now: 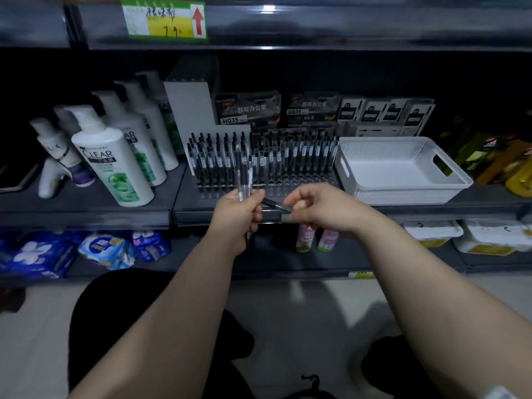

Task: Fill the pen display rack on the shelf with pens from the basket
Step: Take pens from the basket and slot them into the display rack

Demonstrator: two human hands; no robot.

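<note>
Pens [244, 177] gripped upright by left hand [239, 211]; right hand [316, 207] pinches single pen [272, 204], before rack [288, 159] at shelf [187, 198] front edge.

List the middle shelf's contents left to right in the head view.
Shampoo bottles → pen display rack → white basket → yellow packs at the far right edge.

One basket [403, 194], one pen rack [299, 186], two pink bottles [305, 237], one left hand [239, 211], one right hand [319, 208] — pens [302, 156] beyond counting.

Matt white plastic basket [403, 168], glossy clear plastic pens [244, 180], glossy shampoo bottles [112, 165].
</note>
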